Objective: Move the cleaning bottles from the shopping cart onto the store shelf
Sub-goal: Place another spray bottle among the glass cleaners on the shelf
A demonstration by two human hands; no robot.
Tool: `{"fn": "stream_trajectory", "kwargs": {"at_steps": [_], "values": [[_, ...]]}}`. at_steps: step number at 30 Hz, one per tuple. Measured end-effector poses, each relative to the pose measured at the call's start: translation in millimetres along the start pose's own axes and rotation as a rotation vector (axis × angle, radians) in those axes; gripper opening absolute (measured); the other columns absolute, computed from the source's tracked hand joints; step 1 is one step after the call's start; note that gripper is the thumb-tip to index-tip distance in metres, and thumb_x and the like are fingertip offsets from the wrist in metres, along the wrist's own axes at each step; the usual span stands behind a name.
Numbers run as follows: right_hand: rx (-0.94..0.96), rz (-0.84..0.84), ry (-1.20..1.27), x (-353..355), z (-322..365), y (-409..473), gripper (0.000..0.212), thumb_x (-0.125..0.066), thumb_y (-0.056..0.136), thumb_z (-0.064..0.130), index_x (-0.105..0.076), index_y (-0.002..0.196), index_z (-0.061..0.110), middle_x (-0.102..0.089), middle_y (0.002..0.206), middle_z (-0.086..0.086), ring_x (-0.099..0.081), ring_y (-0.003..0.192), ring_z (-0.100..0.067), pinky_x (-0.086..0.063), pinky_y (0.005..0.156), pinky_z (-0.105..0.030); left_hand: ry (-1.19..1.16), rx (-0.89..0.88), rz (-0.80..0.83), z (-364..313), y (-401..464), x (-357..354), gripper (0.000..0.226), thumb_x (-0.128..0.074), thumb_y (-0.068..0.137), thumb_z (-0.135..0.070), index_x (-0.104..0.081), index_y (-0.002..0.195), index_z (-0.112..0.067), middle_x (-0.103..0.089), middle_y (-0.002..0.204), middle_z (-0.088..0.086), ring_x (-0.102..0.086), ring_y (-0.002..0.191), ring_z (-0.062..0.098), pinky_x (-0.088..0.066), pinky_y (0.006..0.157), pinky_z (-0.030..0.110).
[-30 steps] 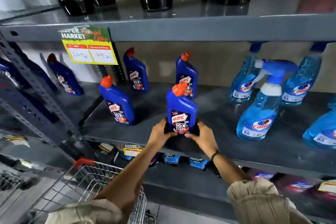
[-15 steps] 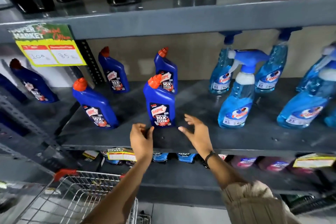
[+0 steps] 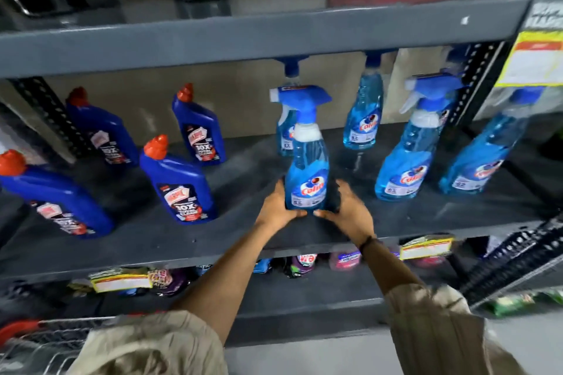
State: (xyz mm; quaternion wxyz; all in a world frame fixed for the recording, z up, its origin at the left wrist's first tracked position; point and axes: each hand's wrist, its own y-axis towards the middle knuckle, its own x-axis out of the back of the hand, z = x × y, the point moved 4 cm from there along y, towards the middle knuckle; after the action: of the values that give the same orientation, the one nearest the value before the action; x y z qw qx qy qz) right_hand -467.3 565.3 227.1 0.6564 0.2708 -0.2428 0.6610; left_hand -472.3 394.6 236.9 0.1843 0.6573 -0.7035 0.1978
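While many bottles are already lined up on the shelf, a spray bottle is clasped upright at its base between the left hand and right hand, and the cart contents cannot be seen.

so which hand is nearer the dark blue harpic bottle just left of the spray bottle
Left. The left hand grips the spray bottle on the side facing the Harpic bottle; the right hand holds the far side.
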Motion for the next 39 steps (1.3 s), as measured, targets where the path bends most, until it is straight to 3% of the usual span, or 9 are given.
{"fn": "stream_trajectory", "kwargs": {"at_steps": [3, 15, 19, 22, 25, 28, 30, 33, 39], "values": [[0.049, 0.172, -0.091, -4, 6, 16, 0.074, -0.077, 0.066, 0.034, -0.043, 0.126, 0.009, -0.061, 0.126, -0.013, -0.056, 0.116, -0.031, -0.048, 0.091, -0.039, -0.097, 0.054, -0.014, 5, 9, -2, 0.084, -0.079, 0.062, 0.000, -0.035, 0.133, -0.008, -0.055, 0.132, 0.014, -0.053, 0.120, 0.026, -0.042, 0.100, 0.032], [0.149, 0.179, -0.055, 0, 0, 17, 0.067, -0.074, 0.070, 0.033, -0.044, 0.127, 0.014, -0.064, 0.123, -0.012, -0.059, 0.113, -0.030, -0.051, 0.091, -0.044, -0.091, 0.109, -0.017, 18, 16, -7, 0.077, -0.077, 0.063, 0.006, -0.038, 0.129, -0.003, -0.054, 0.132, 0.017, -0.052, 0.119, 0.030, -0.041, 0.106, 0.050], [0.104, 0.058, 0.164, 20, -16, 3, 0.055, -0.074, 0.071, 0.033, -0.055, 0.120, 0.017, -0.070, 0.108, -0.007, -0.066, 0.092, -0.022, -0.053, 0.087, -0.037, -0.143, 0.182, -0.437, 8, -24, -13, 0.055, -0.077, 0.064, 0.004, -0.046, 0.109, 0.001, -0.062, 0.101, 0.016, -0.058, 0.091, 0.024, -0.049, 0.087, 0.039], [0.104, -0.294, 0.184, 55, -44, -21, 0.025, -0.070, 0.074, 0.041, -0.062, 0.084, 0.020, -0.067, 0.079, -0.003, -0.062, 0.073, -0.018, -0.050, 0.069, -0.032, -0.019, 0.124, -0.790, -7, -70, -37, 0.024, -0.073, 0.074, -0.014, -0.050, 0.078, -0.012, -0.056, 0.071, 0.006, -0.052, 0.068, 0.024, -0.050, 0.073, 0.047], [-0.020, -0.583, 0.343, 88, -75, -38, 0.034, -0.072, 0.073, 0.037, -0.045, 0.073, 0.016, -0.049, 0.073, -0.004, -0.046, 0.065, -0.020, -0.041, 0.063, -0.035, 0.115, -0.115, -0.585, -34, -72, -86, 0.020, -0.065, 0.081, -0.026, -0.050, 0.073, -0.017, -0.055, 0.068, 0.002, -0.052, 0.067, 0.023, -0.047, 0.069, 0.040], [-0.076, -0.617, 0.404, 106, -90, -32, 0.041, -0.078, 0.069, 0.027, -0.046, 0.088, 0.009, -0.045, 0.090, -0.007, -0.043, 0.075, -0.015, -0.041, 0.074, -0.033, 0.201, -0.225, -0.292, -68, -39, -126, 0.025, -0.066, 0.080, -0.022, -0.057, 0.103, -0.016, -0.064, 0.101, 0.008, -0.058, 0.096, 0.021, -0.047, 0.090, 0.032], [-0.063, -0.549, 0.363, 113, -94, -18, 0.062, -0.080, 0.066, 0.021, -0.047, 0.114, 0.001, -0.049, 0.113, -0.014, -0.045, 0.102, -0.015, -0.040, 0.093, -0.029, 0.148, -0.202, -0.155, -90, -13, -140, 0.061, -0.069, 0.076, -0.013, -0.042, 0.131, -0.014, -0.053, 0.132, 0.011, -0.045, 0.124, 0.023, -0.032, 0.108, 0.027], [-0.056, -0.309, 0.352, 119, -97, 5, 0.079, -0.077, 0.069, 0.014, -0.034, 0.134, 0.003, -0.046, 0.136, -0.017, -0.045, 0.125, -0.023, -0.036, 0.099, -0.022, 0.001, -0.045, 0.025, -106, 24, -150, 0.093, -0.075, 0.069, -0.005, -0.019, 0.143, -0.013, -0.040, 0.146, 0.011, -0.038, 0.134, 0.025, -0.033, 0.106, 0.029], [-0.106, -0.139, 0.402, 123, -93, 13, 0.066, -0.077, 0.069, 0.015, -0.041, 0.124, 0.006, -0.058, 0.127, -0.014, -0.056, 0.115, -0.024, -0.041, 0.087, -0.022, 0.132, 0.041, 0.106, -99, 49, -155, 0.075, -0.077, 0.068, -0.012, -0.039, 0.132, -0.011, -0.055, 0.133, 0.015, -0.052, 0.122, 0.030, -0.043, 0.101, 0.038]]}}
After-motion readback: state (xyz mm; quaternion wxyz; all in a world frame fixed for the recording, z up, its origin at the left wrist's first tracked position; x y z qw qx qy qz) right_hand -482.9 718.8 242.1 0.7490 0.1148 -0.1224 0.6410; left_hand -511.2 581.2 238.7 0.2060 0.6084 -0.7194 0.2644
